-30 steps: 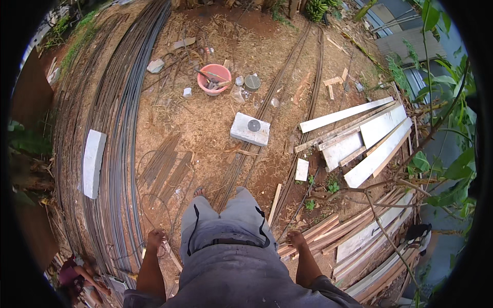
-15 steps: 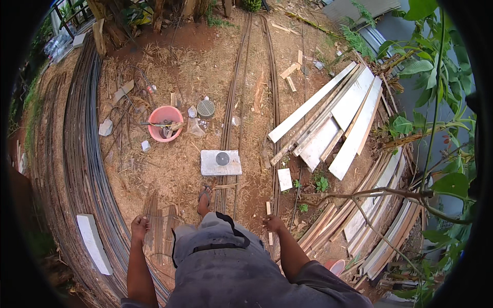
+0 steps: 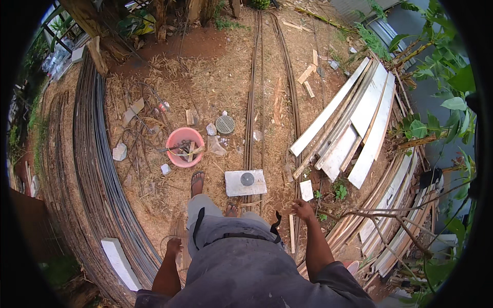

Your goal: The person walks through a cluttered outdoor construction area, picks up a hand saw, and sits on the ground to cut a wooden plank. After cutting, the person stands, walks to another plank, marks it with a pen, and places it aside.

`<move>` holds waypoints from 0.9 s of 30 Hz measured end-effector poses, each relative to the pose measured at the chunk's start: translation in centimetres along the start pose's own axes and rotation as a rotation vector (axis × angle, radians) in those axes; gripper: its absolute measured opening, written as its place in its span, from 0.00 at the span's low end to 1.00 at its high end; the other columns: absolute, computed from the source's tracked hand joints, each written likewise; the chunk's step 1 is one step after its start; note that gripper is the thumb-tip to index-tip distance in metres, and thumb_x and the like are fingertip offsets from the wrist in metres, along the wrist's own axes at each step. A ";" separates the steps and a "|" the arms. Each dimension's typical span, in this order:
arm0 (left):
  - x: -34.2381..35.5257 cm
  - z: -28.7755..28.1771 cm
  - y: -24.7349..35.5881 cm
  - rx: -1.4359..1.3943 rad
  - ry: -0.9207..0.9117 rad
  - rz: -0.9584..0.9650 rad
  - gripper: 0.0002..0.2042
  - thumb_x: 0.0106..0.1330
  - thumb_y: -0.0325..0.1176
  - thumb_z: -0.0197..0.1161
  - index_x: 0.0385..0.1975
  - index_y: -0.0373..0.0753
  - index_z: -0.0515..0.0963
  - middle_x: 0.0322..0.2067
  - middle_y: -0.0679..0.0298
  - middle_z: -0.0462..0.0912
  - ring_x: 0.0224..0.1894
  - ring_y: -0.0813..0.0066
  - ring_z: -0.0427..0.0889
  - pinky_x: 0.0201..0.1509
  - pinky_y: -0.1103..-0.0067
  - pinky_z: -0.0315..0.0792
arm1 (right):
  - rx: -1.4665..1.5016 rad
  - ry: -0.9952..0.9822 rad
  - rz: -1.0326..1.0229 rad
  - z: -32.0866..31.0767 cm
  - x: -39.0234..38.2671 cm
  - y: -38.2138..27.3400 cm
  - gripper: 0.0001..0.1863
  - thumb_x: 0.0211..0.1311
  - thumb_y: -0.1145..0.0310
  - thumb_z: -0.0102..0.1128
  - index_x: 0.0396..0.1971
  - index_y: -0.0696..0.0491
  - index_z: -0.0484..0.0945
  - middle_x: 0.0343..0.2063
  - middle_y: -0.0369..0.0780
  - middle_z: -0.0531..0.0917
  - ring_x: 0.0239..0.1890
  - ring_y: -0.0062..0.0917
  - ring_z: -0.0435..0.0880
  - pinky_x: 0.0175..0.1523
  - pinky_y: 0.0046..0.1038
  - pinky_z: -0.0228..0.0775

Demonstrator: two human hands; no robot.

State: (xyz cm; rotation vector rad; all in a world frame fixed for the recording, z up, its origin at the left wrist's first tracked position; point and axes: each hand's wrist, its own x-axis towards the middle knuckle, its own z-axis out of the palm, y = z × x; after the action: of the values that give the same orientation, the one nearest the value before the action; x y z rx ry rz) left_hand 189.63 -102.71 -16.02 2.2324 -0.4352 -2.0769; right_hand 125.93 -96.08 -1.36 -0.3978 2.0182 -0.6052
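Your right hand (image 3: 303, 209), half-open, hangs near the small white board (image 3: 306, 190), probably stiff, light, best edge-held; your left hand (image 3: 175, 246), open or closed, I cannot tell.

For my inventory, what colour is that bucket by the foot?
The bucket is pink; it shows best in the head view.

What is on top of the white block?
A round dark disc sits on the white block. The patch under the disc is covered; so is whatever the block rests on.
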 end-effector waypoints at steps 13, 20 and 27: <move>4.8 -4.2 46.9 0.253 -0.028 0.552 0.15 0.69 0.35 0.59 0.51 0.37 0.76 0.30 0.67 0.80 0.26 0.80 0.79 0.28 0.80 0.71 | 0.317 0.062 0.460 9.6 -4.3 1.7 0.10 0.65 0.64 0.62 0.39 0.54 0.77 0.28 0.38 0.82 0.28 0.26 0.82 0.30 0.30 0.75; 7.7 6.4 54.5 0.329 -0.073 0.622 0.14 0.68 0.36 0.61 0.50 0.37 0.76 0.30 0.68 0.80 0.26 0.80 0.79 0.25 0.81 0.71 | 0.442 0.134 0.435 6.9 2.9 -2.7 0.09 0.62 0.70 0.61 0.41 0.53 0.76 0.31 0.38 0.82 0.29 0.25 0.82 0.30 0.31 0.74; 8.3 18.4 49.9 0.484 -0.204 0.260 0.11 0.68 0.38 0.63 0.44 0.40 0.78 0.29 0.67 0.81 0.26 0.76 0.81 0.25 0.76 0.73 | 0.460 0.148 0.505 1.6 14.2 -5.7 0.07 0.68 0.66 0.58 0.39 0.54 0.77 0.23 0.36 0.78 0.20 0.23 0.77 0.23 0.29 0.71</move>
State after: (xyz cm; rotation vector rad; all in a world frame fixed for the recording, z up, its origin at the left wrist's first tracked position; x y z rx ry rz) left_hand 163.78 -149.88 -13.99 2.0258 -1.2902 -2.2400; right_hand 120.57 -108.38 -8.91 0.4304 1.9353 -0.7604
